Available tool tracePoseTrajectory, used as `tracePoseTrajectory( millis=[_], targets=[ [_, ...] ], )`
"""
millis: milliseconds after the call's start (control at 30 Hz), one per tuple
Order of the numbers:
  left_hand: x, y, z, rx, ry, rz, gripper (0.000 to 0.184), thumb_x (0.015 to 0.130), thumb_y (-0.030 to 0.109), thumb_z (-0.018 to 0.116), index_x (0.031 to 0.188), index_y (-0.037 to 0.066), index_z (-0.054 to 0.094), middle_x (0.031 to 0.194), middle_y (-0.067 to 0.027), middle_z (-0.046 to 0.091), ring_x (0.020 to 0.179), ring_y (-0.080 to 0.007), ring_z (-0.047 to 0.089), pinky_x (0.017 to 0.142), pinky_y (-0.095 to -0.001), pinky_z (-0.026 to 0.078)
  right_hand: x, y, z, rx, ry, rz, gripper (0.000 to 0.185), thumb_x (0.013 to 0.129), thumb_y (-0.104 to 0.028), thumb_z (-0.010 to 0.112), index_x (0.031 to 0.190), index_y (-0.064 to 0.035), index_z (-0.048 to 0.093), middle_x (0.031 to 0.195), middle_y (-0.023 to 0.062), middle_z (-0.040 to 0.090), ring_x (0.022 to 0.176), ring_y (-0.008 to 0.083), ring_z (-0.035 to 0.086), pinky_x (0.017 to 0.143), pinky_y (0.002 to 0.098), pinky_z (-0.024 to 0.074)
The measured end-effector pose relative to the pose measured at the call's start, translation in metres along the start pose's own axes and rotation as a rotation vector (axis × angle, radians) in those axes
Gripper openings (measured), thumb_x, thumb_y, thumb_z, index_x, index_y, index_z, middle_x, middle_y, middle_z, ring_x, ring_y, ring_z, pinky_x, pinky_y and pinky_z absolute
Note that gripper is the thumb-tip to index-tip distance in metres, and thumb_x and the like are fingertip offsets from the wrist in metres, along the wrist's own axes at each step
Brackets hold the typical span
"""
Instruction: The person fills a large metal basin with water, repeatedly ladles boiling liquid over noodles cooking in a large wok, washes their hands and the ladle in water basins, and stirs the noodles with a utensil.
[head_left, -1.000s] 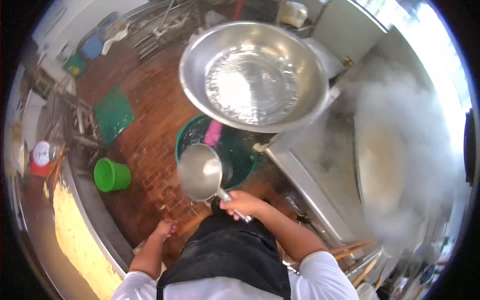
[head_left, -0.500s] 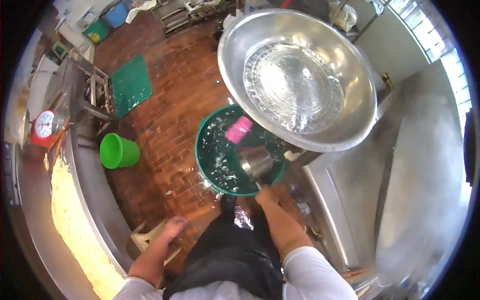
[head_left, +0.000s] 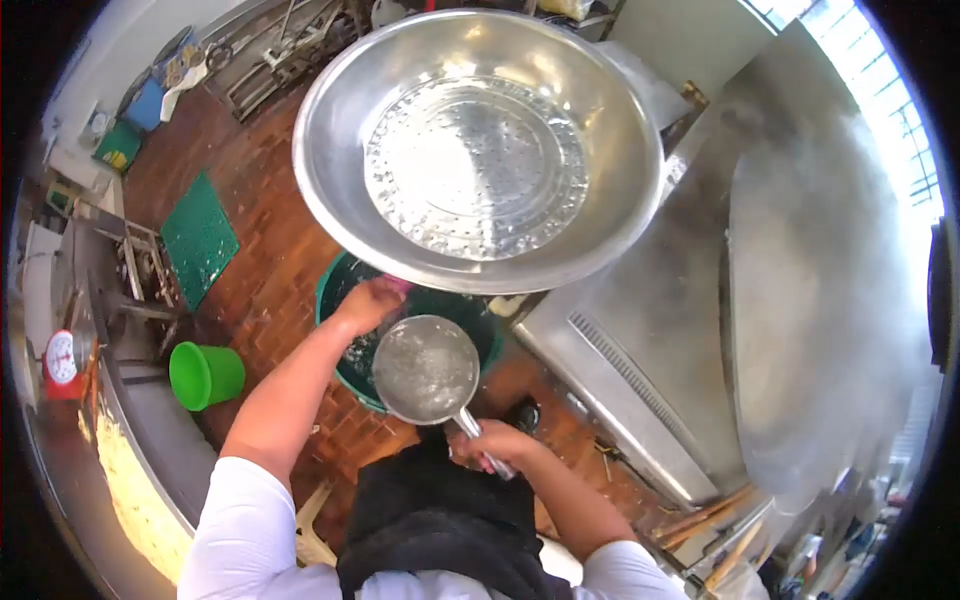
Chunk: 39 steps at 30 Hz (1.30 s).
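Note:
My right hand (head_left: 492, 446) is wrapped round the handle of a round metal dipper (head_left: 427, 370), which faces up in front of my apron. The dipper looks greyish inside; its contents are hard to make out. Over the green tub (head_left: 345, 382), my left hand (head_left: 370, 304) has its fingers closed on a pink cup (head_left: 398, 284), mostly hidden by the hand and the basin's rim. White bits cling to the tub's inside. A wide metal basin (head_left: 335, 160) stands above and beyond the tub, covering its far part, with shallow clear liquid or wet shine on its bottom.
At right, a large steaming vat (head_left: 830, 330) adjoins a metal ledge (head_left: 600, 400). A bright green bucket (head_left: 205, 376) and a green mat (head_left: 200, 240) are on the brick floor at left. A red scale (head_left: 62, 360) stands near a trough of pale yellow material (head_left: 135, 490).
My left hand has reached forward from low at the left to the pink cup. My right hand has raised the dipper out of the tub toward me. The view has shifted right.

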<state>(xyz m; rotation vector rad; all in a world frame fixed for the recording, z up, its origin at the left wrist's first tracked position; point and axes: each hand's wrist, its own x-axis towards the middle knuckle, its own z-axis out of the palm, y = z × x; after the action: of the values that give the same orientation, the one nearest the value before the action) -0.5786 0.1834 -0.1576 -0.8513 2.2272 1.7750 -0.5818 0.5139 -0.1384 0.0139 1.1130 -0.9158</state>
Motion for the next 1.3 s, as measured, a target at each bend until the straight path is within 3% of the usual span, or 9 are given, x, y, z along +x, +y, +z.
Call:
tracePoseTrajectory(
  millis=[267,333,433,633,700,1000,1067,1133,1300],
  targets=[
    [0.021,0.014,-0.001,0.228,0.008,-0.040,0.039,0.080,0.035,0.060,0.100,0.001,0.061,0.080,-0.0104,0.064,0.070,-0.0165,0.059,0.064,-0.0317,0.046,-0.171,-0.024,0.029,-0.126,0.082,0.032,0.020,0.072,-0.011,0.067,0.078,-0.0061,0.049,0.062,0.0019,0.051,0.047,0.0095,0.048,0.043,0.0242,0.0389],
    [0.023,0.018,0.011,0.190,-0.042,-0.049,0.042,0.080,0.036,0.059,0.103,0.002,0.060,0.086,-0.0131,0.065,0.078,-0.0232,0.062,0.072,-0.0343,0.048,-0.209,-0.019,0.034,-0.125,0.172,0.075,0.022,0.072,-0.011,0.068,0.083,-0.0059,0.051,0.062,0.0009,0.052,0.046,0.0086,0.047,0.043,0.0239,0.0377],
    [0.045,0.003,0.052,0.451,0.111,0.395,0.045,0.081,0.033,0.056,0.119,0.007,0.051,0.122,-0.0169,0.052,0.115,-0.0337,0.046,0.097,-0.0387,0.037,-0.259,-0.018,0.041,-0.062,0.226,0.075,0.022,0.071,-0.011,0.069,0.083,-0.0058,0.051,0.061,0.0009,0.052,0.047,0.0090,0.048,0.045,0.0238,0.0386],
    [0.060,0.062,0.130,0.651,0.208,0.439,0.046,0.084,0.034,0.050,0.123,0.009,0.047,0.129,-0.0168,0.045,0.121,-0.0324,0.038,0.102,-0.0404,0.030,-0.308,-0.019,0.076,0.299,0.785,-0.124,0.027,0.066,0.003,0.065,0.091,-0.0038,0.056,0.067,0.0025,0.055,0.055,0.0140,0.051,0.049,0.0271,0.0417],
    [0.074,0.072,0.148,0.517,0.465,0.625,0.039,0.084,0.027,0.053,0.117,0.007,0.052,0.124,-0.0176,0.048,0.116,-0.0337,0.043,0.098,-0.0419,0.033,-0.322,-0.008,0.058,0.334,0.675,-0.218,0.027,0.066,0.002,0.066,0.091,-0.0034,0.055,0.066,0.0031,0.054,0.051,0.0130,0.050,0.046,0.0264,0.0407],
    [0.138,0.031,0.160,0.651,0.409,0.288,0.036,0.084,0.025,0.053,0.115,0.006,0.053,0.122,-0.0183,0.050,0.114,-0.0341,0.045,0.096,-0.0420,0.034,-0.379,-0.086,-0.025,0.635,0.562,-0.450,0.031,0.062,0.000,0.064,0.089,-0.0003,0.049,0.054,0.0079,0.045,0.037,0.0159,0.041,0.033,0.0302,0.0319],
    [0.140,0.026,0.160,0.648,0.410,0.272,0.036,0.084,0.024,0.054,0.114,0.006,0.054,0.121,-0.0185,0.050,0.114,-0.0342,0.045,0.096,-0.0420,0.034,-0.387,-0.110,-0.074,1.019,0.379,-0.587,0.031,0.070,-0.020,0.060,0.093,-0.0020,0.050,0.056,0.0079,0.047,0.035,0.0159,0.041,0.032,0.0312,0.0354],
    [0.142,0.023,0.161,0.648,0.412,0.254,0.035,0.084,0.024,0.054,0.114,0.006,0.054,0.121,-0.0186,0.051,0.113,-0.0343,0.045,0.096,-0.0420,0.034,-0.379,-0.171,-0.092,0.873,0.455,-0.856,0.032,0.080,-0.019,0.051,0.106,0.0012,0.049,0.061,0.0013,0.054,0.040,0.0090,0.048,0.036,0.0229,0.0417],
    [0.138,0.014,0.156,0.614,0.390,0.253,0.034,0.084,0.022,0.054,0.112,0.005,0.055,0.119,-0.0190,0.051,0.112,-0.0346,0.046,0.095,-0.0420,0.035,-0.374,-0.288,-0.156,0.698,0.389,-0.773,0.026,0.085,-0.020,0.052,0.097,0.0027,0.050,0.064,-0.0029,0.057,0.049,0.0067,0.056,0.039,0.0209,0.0435]
  ],
)
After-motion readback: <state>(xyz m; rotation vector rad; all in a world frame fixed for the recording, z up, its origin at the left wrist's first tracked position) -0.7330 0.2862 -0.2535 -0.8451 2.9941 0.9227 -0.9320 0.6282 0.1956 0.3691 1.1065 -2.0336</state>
